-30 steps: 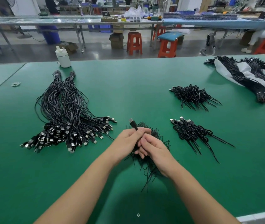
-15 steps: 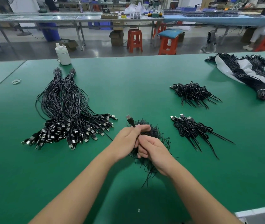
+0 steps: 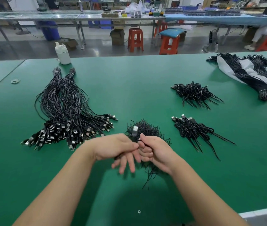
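The green table bears a big cable bundle at left. Over a small wire pile, the right hand grips a cable, plug up. The left hand is blurred, fingers stretched downward; whether it pinches the cable, I cannot tell.

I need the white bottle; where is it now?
In the head view, the white bottle stands left, at the far edge of the green table, just beyond the black cable bundles.
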{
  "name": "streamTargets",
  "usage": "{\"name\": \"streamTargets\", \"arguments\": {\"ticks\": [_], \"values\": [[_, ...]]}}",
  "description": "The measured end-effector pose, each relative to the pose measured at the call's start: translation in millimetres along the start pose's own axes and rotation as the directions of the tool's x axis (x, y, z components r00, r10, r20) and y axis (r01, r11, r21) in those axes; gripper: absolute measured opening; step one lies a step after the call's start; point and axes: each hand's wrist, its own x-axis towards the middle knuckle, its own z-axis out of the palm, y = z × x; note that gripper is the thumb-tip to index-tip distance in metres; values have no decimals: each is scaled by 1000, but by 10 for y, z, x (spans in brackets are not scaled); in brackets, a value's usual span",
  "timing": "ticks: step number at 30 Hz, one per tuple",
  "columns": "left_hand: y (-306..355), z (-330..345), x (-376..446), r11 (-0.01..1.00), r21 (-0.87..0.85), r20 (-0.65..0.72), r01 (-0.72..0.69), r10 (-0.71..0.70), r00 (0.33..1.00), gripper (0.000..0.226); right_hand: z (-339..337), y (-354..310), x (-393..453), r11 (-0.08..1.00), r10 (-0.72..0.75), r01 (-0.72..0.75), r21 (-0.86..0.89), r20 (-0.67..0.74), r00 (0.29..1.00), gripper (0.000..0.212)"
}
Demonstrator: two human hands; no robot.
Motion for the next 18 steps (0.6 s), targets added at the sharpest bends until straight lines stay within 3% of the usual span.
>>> {"name": "streamTargets", "arguments": {"ticks": [2, 4, 8, 11, 13, 16, 18], "values": [[-28, 87, 51, 987, 98, -101, 124, -114, 988, 45, 33, -9, 15, 996, 5, -7, -94, -23, 1000, 40], [-74, 125, 106, 984, 127, -225, 122, -91, 970, 44, 45, -16, 16, 989, -19, 13, -144, -42, 999, 39], [-152, 149, 186, 991, -63, -365, -118, 87, 927, 41, 55, -80, -3, 991, -62, 57, -122, -41, 997, 35], [-172, 179, 313, 925, -226, -623, -305, 104, 775, 39, 98, -62, -14, 983, -39, 36, -180, -12, 999, 39], [-129, 163, 384, 731, -442, -708, -521, 72, 702, 41, 145, -5, -6, 979, -9, 10, -201, 3, 1000, 41], [-20, 30, 362, 344, -664, -694, -664, 48, 718, 42, 179, 58, 11, 971, 41, -40, -234, -3, 999, 43], [9, -37, 276, 303, -693, -661, -654, 95, 745, 35, 148, 54, 16, 985, 52, -49, -165, 12, 999, 42]]}}
